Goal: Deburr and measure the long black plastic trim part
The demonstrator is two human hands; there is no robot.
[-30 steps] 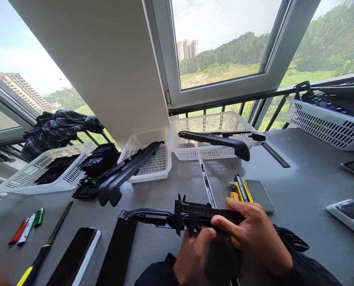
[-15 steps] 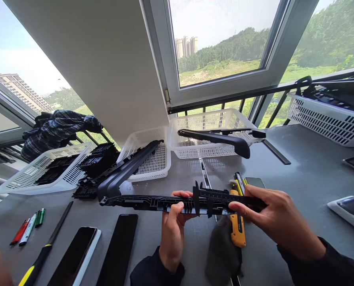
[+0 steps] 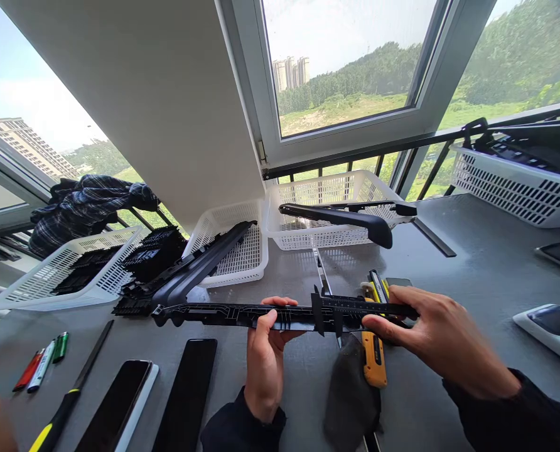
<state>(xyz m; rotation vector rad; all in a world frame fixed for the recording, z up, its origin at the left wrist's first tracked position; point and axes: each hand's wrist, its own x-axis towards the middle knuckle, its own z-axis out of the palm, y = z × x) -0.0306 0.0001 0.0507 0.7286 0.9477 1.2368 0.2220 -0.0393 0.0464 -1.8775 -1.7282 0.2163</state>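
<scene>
A long black plastic strip (image 3: 242,314) lies level above the grey table, its ribbed inner side showing. My left hand (image 3: 267,358) is closed round its middle, thumb on top. My right hand (image 3: 430,333) pinches a black caliper (image 3: 355,306) between thumb and fingers. The caliper lies along the right part of the strip, and its jaws cross the strip just right of my left hand. Whether the jaws touch the strip cannot be made out. The strip's right end is partly hidden by the caliper and my right hand.
White baskets (image 3: 242,276) with black parts stand along the back. Below my hands are a yellow-orange tool (image 3: 374,361) and a dark grey pouch (image 3: 353,395). Left lie a file (image 3: 91,358), phones (image 3: 186,395) and lighters (image 3: 42,364). Another person's arm shows at the left edge.
My left hand has moved slightly left with the strip, and the caliper's jaws now sit a little farther from it. The strip is tilted less. The whole view has shifted slightly.
</scene>
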